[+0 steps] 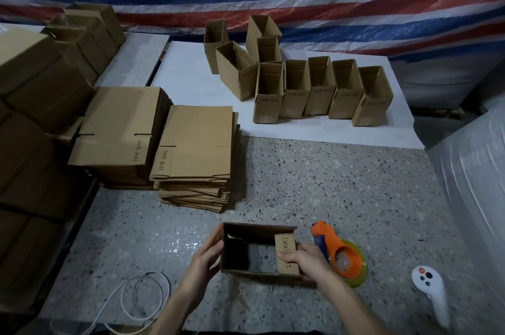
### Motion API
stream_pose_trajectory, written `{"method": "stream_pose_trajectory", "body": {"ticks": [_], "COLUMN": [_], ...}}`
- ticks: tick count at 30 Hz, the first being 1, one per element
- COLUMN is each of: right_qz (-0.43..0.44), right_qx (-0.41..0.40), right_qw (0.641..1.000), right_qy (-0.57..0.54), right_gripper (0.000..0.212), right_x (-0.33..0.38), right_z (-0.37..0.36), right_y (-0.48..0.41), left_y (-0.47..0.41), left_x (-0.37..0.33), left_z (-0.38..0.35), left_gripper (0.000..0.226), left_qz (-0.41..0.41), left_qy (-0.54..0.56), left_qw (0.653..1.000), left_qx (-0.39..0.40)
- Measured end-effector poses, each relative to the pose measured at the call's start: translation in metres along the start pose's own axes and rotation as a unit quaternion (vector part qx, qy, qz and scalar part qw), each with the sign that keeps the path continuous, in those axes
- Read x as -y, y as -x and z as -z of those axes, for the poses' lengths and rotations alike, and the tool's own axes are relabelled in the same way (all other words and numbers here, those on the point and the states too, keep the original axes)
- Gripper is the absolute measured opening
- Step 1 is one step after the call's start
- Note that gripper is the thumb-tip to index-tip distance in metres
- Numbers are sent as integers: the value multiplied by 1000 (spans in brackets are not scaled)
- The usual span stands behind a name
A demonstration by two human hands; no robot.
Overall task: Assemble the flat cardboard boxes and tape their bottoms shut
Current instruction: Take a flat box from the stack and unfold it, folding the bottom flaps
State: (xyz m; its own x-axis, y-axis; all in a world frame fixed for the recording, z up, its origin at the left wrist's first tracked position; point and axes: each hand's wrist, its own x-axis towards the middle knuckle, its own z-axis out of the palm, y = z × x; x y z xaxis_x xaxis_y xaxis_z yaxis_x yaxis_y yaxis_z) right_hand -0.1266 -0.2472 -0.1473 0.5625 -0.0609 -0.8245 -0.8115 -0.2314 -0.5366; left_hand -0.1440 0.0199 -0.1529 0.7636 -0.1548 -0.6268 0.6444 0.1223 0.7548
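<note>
A small brown cardboard box [235,250] stands opened up on the speckled floor in front of me, its open end facing up. My left hand [209,254] lies against its left wall with fingers nearly straight. My right hand [303,259] curls over the right end flap printed "(KK)", folding it inward. An orange tape dispenser [341,252] with a yellowish tape roll lies just right of the box. Two stacks of flat boxes [191,154] sit to the upper left.
Several assembled boxes [319,88] stand on a white sheet [328,135] farther back. Larger cartons [35,83] pile up on the left. A white cable [136,299] loops at lower left, a white controller [431,293] lies at lower right, and plastic-wrapped bundles [475,184] line the right.
</note>
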Motion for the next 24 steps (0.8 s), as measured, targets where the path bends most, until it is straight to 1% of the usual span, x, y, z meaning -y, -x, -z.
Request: {"method": "stream_pose_trajectory", "body": {"ticks": [3, 5, 7, 9, 11, 12, 13, 15, 18, 19, 20, 22, 23, 24], "right_qz": [-3, 9, 22, 36, 47, 57, 71, 112, 181, 204, 222, 249, 258, 266], "right_qx": [1, -6, -15, -22, -28, -35, -45, -63, -85, -80, -62, -7, 11, 11], "right_qw": [1000, 1000, 1000, 999, 998, 997, 996, 992, 979, 975, 972, 968, 965, 961], "right_qy": [10, 3, -4, 3, 18, 23, 22, -7, -36, -44, -40, 20, 53, 68], "right_gripper": [36, 33, 34, 45, 57, 60, 58, 49, 37, 35, 39, 57, 60, 58], "right_x": [0, -3, -6, -11, -16, -17, -19, -22, -29, -32, -35, -42, -45, -48], "right_z": [2, 0, -1, 0, 1, 1, 1, -1, 2, 5, 7, 9, 8, 6], "right_y": [-1, -3, -5, -7, -7, -6, -5, -1, 8, 11, 14, 22, 25, 26], "left_y": [1, 2, -1, -7, -15, -19, -23, -30, -33, -34, -34, -34, -34, -34], "left_x": [4, 4, 2, -2, -7, -10, -12, -14, -10, -8, -7, -5, -4, -4], "left_z": [2, 2, 2, -3, -11, -16, -20, -24, -24, -22, -21, -19, -19, -19], "left_gripper": [49, 53, 65, 71, 69, 66, 63, 60, 57, 57, 57, 56, 57, 57], "left_qz": [25, 36, 43, 52, 65, 72, 76, 79, 77, 77, 79, 79, 78, 76], "left_qy": [15, 5, -14, -49, -90, -108, -126, -154, -158, -155, -153, -145, -141, -138], "left_qw": [1000, 999, 999, 997, 991, 987, 982, 975, 974, 975, 975, 976, 977, 978], "left_qx": [6, 4, -15, -41, -76, -97, -116, -139, -141, -142, -144, -143, -140, -136]}}
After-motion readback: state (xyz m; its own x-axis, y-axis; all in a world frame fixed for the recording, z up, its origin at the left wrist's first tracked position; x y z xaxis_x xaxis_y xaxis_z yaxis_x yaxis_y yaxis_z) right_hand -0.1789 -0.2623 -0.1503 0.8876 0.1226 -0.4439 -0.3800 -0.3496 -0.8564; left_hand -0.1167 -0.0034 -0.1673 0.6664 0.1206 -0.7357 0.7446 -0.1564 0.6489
